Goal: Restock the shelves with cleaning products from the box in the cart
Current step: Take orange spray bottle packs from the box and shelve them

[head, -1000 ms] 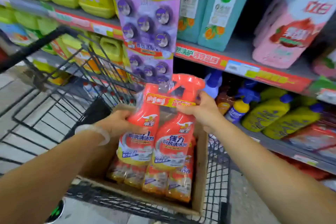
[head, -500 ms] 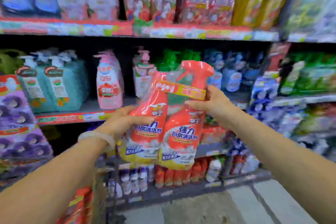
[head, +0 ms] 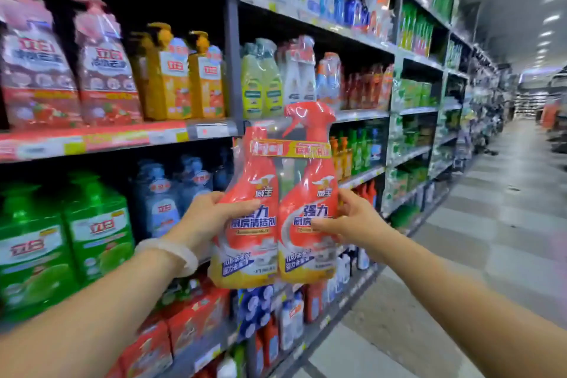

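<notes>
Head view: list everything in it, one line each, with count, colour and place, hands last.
spray bottle twin-pack: one, orange-red, shrink-wrapped, held upright before the shelves
green bottles: two, left, lower shelf
yellow pump bottles: two or more, shelf above
pink pump bottles: two, far left, same shelf
shelves: grey, price strips, running down the aisle
floor: pale tiles, right
bracelet: one, white, left wrist
left hand: grips the pack's left bottle
right hand: grips the right bottle
</notes>
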The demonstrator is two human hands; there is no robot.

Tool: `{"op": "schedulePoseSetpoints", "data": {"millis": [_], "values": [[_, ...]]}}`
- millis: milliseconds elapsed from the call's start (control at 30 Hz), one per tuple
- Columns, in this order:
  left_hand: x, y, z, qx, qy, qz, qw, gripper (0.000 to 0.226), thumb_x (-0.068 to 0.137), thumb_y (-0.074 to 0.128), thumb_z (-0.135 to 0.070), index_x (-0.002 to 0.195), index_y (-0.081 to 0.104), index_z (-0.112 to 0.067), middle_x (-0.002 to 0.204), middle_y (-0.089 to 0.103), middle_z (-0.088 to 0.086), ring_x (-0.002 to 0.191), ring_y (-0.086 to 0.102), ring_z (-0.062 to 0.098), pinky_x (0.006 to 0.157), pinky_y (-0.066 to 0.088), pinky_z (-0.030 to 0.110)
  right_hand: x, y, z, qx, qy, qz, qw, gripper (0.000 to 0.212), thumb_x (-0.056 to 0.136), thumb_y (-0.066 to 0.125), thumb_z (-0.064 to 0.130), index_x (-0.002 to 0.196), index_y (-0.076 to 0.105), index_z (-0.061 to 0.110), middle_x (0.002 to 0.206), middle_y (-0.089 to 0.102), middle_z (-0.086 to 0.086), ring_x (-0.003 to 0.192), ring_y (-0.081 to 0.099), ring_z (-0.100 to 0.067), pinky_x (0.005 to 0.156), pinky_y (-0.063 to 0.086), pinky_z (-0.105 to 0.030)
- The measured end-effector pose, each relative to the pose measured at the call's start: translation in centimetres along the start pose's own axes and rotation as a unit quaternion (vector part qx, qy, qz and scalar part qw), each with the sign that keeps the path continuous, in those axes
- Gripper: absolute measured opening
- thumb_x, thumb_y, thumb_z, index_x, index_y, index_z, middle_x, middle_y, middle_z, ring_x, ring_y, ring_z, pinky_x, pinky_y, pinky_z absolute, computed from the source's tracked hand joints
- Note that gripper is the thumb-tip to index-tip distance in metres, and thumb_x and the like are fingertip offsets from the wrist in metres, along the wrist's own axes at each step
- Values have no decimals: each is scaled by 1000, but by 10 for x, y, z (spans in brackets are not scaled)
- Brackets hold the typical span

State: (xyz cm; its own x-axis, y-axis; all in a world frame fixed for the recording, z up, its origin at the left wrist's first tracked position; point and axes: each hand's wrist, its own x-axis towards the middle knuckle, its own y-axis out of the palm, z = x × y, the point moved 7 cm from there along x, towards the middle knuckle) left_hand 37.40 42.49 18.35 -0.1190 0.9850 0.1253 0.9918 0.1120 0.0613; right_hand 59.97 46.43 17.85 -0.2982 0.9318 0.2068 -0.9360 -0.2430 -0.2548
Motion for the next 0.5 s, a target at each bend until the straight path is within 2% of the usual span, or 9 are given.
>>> {"op": "schedulePoseSetpoints", "data": {"millis": [33,100,200,300,367,433,500], "values": [[21,17,2,-5,4,9,1000,55,50,84,-17,99,67,2,86,73,20,66,70,28,66,58,39,13,-19,-5,0,5,-12,1000,46,77,76,6,116,55,16,96,70,-3,85,71,-24,77,59,-47],[65,47,7,-13,13,22,1000,51,47,86,-15,93,70,1,83,74,18,66,70,27,71,57,40,42,-55,-17,4,11,-33,999,47,76,77,6,115,54,17,95,71,-4,90,70,-30,81,55,-55],[136,90,10,0,22,37,999,47,52,85,-15,93,70,3,83,74,18,65,70,25,68,58,35,95,-106,-35,-6,13,-63,998,52,74,78,6,119,53,18,91,72,-4,89,70,-33,80,56,-53],[208,130,8,0,32,44,999,13,69,77,-1,80,69,-1,66,72,10,51,67,16,48,54,22,152,-153,-53,-1,27,-79,997,55,74,79,7,120,52,19,103,70,-11,94,69,-33,82,56,-53],[260,160,8,7,43,55,998,16,67,81,-2,76,68,-4,66,72,9,52,67,18,48,53,22,190,-188,-66,0,28,-97,995,53,72,80,7,116,54,19,106,70,-12,94,69,-32,83,55,-53],[303,190,8,19,46,71,996,25,62,86,-7,81,70,-2,69,73,9,56,69,19,51,54,23,222,-223,-79,0,29,-118,993,53,70,81,6,114,56,21,102,72,-12,92,70,-32,83,55,-55],[339,218,11,28,43,82,995,23,65,83,-5,85,72,-1,65,73,4,52,67,12,49,53,19,246,-256,-92,1,35,-132,991,52,70,81,4,114,57,21,100,72,-12,88,71,-30,78,57,-51]]}}
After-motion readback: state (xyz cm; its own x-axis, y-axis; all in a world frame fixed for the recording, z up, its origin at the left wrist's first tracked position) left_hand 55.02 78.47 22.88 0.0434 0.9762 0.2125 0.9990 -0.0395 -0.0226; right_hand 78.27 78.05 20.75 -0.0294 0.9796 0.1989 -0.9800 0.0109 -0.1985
